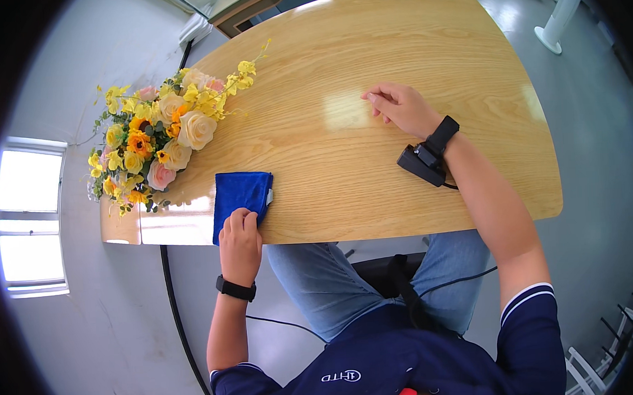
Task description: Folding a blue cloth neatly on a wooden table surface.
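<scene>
L hand (240, 232): fingers together atop near end of folded blue square fabric cloth (241, 191); can't tell if thumb pinches it. Cloth lies at near-left edge of pale wood-grain tabletop (316, 190). Est. props.: light, soft, limp, non-fragile; layers may slip. Rec. hold: near corner, all layers. Farther, R hand (403, 109): fingers loosely bent, slightly parted, w/o visible item.

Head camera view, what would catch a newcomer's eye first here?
The big bunch of yellow, cream, pink and orange flowers stands out first, at the left side of the wooden table. Next comes the bright blue cloth at the table's near edge, with the left hand on it. The empty right hand is farther forward, right of the flowers.
</scene>
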Demonstrator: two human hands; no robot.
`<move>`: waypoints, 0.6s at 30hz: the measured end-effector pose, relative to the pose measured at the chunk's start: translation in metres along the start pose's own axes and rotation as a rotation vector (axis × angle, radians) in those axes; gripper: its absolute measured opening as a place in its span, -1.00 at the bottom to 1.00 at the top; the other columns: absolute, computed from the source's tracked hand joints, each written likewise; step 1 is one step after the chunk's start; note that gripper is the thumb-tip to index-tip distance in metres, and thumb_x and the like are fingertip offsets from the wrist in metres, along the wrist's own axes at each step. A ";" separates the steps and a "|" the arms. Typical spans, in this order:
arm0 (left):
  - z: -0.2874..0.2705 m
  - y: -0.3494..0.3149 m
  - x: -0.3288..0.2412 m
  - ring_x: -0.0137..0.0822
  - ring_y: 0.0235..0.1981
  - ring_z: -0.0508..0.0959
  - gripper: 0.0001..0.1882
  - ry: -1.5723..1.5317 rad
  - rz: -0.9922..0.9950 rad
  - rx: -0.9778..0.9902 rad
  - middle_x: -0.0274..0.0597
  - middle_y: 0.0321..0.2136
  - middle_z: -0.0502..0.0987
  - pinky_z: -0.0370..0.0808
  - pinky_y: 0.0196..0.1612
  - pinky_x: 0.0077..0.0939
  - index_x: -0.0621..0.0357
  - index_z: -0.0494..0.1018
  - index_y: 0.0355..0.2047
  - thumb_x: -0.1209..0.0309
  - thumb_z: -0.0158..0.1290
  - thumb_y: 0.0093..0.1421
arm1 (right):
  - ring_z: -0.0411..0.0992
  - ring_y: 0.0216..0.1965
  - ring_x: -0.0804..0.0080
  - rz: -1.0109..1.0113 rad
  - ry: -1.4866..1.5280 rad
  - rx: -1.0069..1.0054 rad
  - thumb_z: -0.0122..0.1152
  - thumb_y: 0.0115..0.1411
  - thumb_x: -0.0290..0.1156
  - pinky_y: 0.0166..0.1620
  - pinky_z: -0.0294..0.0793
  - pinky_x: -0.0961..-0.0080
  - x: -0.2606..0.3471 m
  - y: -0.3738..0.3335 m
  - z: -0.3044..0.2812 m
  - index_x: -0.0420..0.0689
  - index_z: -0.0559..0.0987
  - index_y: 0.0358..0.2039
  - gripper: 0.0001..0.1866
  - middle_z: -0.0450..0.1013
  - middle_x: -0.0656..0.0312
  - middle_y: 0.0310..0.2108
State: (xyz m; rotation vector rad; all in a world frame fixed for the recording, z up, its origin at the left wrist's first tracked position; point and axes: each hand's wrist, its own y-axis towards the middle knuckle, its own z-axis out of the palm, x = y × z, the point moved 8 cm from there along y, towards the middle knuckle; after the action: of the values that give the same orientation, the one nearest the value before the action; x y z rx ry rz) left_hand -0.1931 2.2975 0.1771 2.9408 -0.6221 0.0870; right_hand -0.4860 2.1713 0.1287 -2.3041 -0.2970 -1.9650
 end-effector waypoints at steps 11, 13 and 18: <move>0.019 0.018 0.014 -0.04 -0.34 0.33 -0.90 -0.078 -0.033 -0.026 -0.07 -0.41 0.31 0.29 -0.28 -0.24 0.23 0.25 -0.41 0.51 -0.09 0.05 | 0.24 -0.55 0.67 0.000 -0.003 0.015 -0.05 0.21 -0.32 -0.45 0.31 0.73 0.001 0.000 0.002 -0.22 0.47 -0.21 -0.73 0.37 0.33 -0.53; 0.018 0.020 0.015 -0.01 -0.36 0.33 -0.90 -0.235 -0.054 -0.045 -0.03 -0.45 0.30 0.29 -0.30 -0.21 0.24 0.23 -0.44 0.50 -0.09 0.05 | 0.28 -0.56 0.64 -0.036 -0.006 -0.012 -0.05 0.20 -0.33 -0.47 0.32 0.69 0.003 0.000 0.001 -0.23 0.48 -0.26 -0.75 0.38 0.31 -0.56; 0.017 0.032 -0.044 0.01 -0.43 0.33 -0.89 -0.285 -0.007 -0.019 0.01 -0.50 0.28 0.27 -0.37 -0.18 0.24 0.22 -0.51 0.50 -0.08 0.04 | 0.31 -0.58 0.60 -0.049 -0.016 -0.035 -0.05 0.19 -0.34 -0.48 0.35 0.64 0.005 -0.002 -0.003 -0.24 0.49 -0.31 -0.76 0.39 0.29 -0.58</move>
State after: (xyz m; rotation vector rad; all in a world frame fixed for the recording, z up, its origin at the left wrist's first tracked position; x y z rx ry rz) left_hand -0.2461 2.2841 0.1605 2.9603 -0.6431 -0.3429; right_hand -0.4888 2.1730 0.1344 -2.3564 -0.3264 -1.9913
